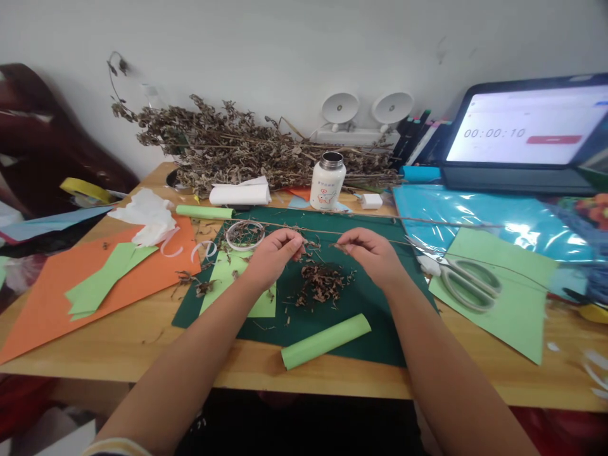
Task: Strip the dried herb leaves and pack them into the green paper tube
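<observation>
On the far left I see something dark red and shiny (42,139) against the pale wall (261,50). Next to it is a wooden table (332,383), full of things. A big orange paper (47,310) lies there, with green strips (107,272) on it and a crumpled white tissue (148,218) partly on it. A yellow tape roll (83,189) sits behind.

A big heap of dry plants (213,142) lies along the wall. In front of it a dark green mat (380,335) covers the middle of the table. On the mat's left side I see a round dish (228,237) with dry bits in it, and a light green paper (251,308).

The left hand (280,250) is over the mat, finger and thumb pinched close. I can't tell if they hold anything. A pile of brown leaf bits (323,283) lies on the mat, below and between the hands. Nearer the front is a green paper roll (327,342). A white bottle (327,183) stands open at the back.

The right hand (368,253) pinches a small dry bit (338,246). To its right, scissors (443,260) lie partly on a green sheet (517,323). Behind them are a shiny blue packet (441,206) and a lit screen (522,126) showing 00:00:10.
</observation>
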Action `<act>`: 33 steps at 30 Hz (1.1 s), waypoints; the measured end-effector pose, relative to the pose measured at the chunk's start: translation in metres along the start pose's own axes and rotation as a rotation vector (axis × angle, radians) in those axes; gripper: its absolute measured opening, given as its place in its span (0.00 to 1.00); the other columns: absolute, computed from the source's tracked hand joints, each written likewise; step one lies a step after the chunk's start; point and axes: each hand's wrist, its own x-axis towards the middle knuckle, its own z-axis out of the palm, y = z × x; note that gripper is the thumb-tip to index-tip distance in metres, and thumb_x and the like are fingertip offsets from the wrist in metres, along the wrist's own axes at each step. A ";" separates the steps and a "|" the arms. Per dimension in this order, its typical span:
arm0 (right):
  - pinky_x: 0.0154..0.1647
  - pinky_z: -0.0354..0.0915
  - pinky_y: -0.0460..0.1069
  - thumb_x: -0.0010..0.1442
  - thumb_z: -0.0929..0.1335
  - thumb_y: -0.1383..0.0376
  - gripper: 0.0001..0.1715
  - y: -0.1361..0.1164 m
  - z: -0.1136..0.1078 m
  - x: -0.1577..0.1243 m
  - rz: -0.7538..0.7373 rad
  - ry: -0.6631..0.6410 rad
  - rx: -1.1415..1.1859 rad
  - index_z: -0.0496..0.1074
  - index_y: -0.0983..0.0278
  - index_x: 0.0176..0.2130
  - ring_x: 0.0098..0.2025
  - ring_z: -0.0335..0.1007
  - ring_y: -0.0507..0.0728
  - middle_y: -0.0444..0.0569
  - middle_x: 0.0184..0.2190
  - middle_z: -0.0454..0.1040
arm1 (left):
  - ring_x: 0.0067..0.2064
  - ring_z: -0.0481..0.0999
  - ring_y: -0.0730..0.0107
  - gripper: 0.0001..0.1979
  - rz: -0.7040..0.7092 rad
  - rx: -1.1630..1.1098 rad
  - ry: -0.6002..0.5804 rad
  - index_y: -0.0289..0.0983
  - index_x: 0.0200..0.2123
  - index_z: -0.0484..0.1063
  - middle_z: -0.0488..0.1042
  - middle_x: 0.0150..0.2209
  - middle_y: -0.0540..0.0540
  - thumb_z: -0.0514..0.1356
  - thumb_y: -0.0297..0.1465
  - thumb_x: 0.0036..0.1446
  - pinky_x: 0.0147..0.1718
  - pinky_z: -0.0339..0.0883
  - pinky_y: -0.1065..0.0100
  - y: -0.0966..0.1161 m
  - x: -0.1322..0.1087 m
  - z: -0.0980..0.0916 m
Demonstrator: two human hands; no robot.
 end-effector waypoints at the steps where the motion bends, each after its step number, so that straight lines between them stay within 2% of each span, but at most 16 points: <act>1: 0.31 0.63 0.48 0.48 0.61 0.69 0.06 0.001 0.000 0.000 0.002 0.004 0.019 0.67 0.63 0.28 0.30 0.67 0.52 0.44 0.26 0.70 | 0.23 0.64 0.80 0.10 -0.002 0.016 -0.023 0.34 0.24 0.64 0.65 0.22 0.52 0.54 0.35 0.49 0.25 0.59 0.74 0.001 -0.001 0.001; 4: 0.32 0.64 0.49 0.48 0.62 0.68 0.06 0.001 0.001 0.000 0.007 0.000 0.063 0.67 0.63 0.29 0.30 0.67 0.51 0.44 0.25 0.70 | 0.23 0.65 0.80 0.10 -0.039 0.053 -0.079 0.34 0.23 0.60 0.65 0.21 0.52 0.54 0.35 0.48 0.25 0.60 0.74 0.002 -0.003 0.004; 9: 0.31 0.64 0.48 0.49 0.62 0.68 0.05 -0.004 0.006 -0.001 -0.013 -0.032 0.078 0.67 0.63 0.29 0.29 0.66 0.51 0.44 0.25 0.70 | 0.22 0.65 0.81 0.07 -0.069 0.075 -0.104 0.36 0.25 0.56 0.64 0.22 0.55 0.55 0.29 0.46 0.23 0.59 0.75 -0.001 -0.004 0.008; 12: 0.31 0.63 0.47 0.49 0.62 0.68 0.06 -0.007 0.010 -0.003 -0.030 -0.089 0.027 0.67 0.63 0.31 0.30 0.66 0.50 0.45 0.28 0.70 | 0.22 0.63 0.81 0.04 -0.031 0.138 -0.141 0.36 0.30 0.59 0.61 0.22 0.55 0.53 0.26 0.47 0.23 0.59 0.75 -0.003 -0.004 0.008; 16: 0.32 0.62 0.47 0.50 0.62 0.68 0.07 -0.009 0.014 -0.003 -0.082 -0.138 -0.090 0.68 0.63 0.31 0.30 0.65 0.51 0.45 0.29 0.70 | 0.27 0.65 0.77 0.11 0.068 0.367 -0.174 0.37 0.40 0.63 0.64 0.26 0.52 0.52 0.28 0.50 0.29 0.60 0.72 -0.002 -0.005 0.007; 19: 0.31 0.61 0.47 0.50 0.62 0.67 0.06 -0.011 0.015 -0.003 -0.098 -0.153 -0.147 0.68 0.63 0.30 0.30 0.64 0.51 0.45 0.28 0.70 | 0.33 0.67 0.72 0.09 0.187 0.574 -0.172 0.37 0.36 0.67 0.68 0.30 0.49 0.53 0.29 0.50 0.35 0.59 0.70 0.002 -0.006 0.008; 22: 0.28 0.60 0.46 0.50 0.62 0.67 0.04 -0.012 0.017 -0.004 -0.093 -0.160 -0.178 0.66 0.63 0.28 0.27 0.62 0.50 0.44 0.25 0.68 | 0.33 0.66 0.72 0.06 0.274 0.686 -0.171 0.36 0.28 0.68 0.68 0.28 0.48 0.52 0.29 0.51 0.34 0.59 0.71 0.005 -0.006 0.009; 24: 0.26 0.60 0.45 0.50 0.62 0.67 0.03 -0.012 0.019 -0.005 -0.097 -0.156 -0.168 0.66 0.63 0.28 0.26 0.61 0.50 0.43 0.24 0.67 | 0.31 0.66 0.73 0.07 0.291 0.715 -0.164 0.36 0.26 0.67 0.68 0.26 0.49 0.51 0.29 0.51 0.32 0.59 0.72 0.006 -0.006 0.009; 27: 0.26 0.60 0.44 0.50 0.63 0.67 0.09 -0.011 0.022 -0.007 -0.143 -0.197 -0.131 0.64 0.62 0.35 0.25 0.60 0.49 0.42 0.24 0.65 | 0.31 0.65 0.73 0.07 0.288 0.739 -0.148 0.35 0.25 0.67 0.68 0.26 0.49 0.51 0.28 0.51 0.32 0.58 0.72 0.005 -0.006 0.010; 30: 0.26 0.60 0.44 0.50 0.63 0.69 0.16 -0.011 0.023 -0.006 -0.217 -0.248 -0.206 0.63 0.62 0.42 0.24 0.60 0.48 0.42 0.25 0.66 | 0.30 0.65 0.74 0.08 0.235 0.725 -0.159 0.35 0.24 0.67 0.67 0.24 0.50 0.51 0.29 0.50 0.30 0.58 0.73 0.004 -0.006 0.010; 33: 0.31 0.61 0.46 0.51 0.63 0.69 0.11 -0.011 0.021 -0.005 -0.315 -0.204 -0.312 0.67 0.62 0.37 0.28 0.63 0.50 0.45 0.27 0.69 | 0.26 0.64 0.76 0.08 0.079 0.615 -0.194 0.35 0.25 0.68 0.65 0.21 0.52 0.52 0.32 0.50 0.27 0.57 0.73 0.005 -0.005 0.008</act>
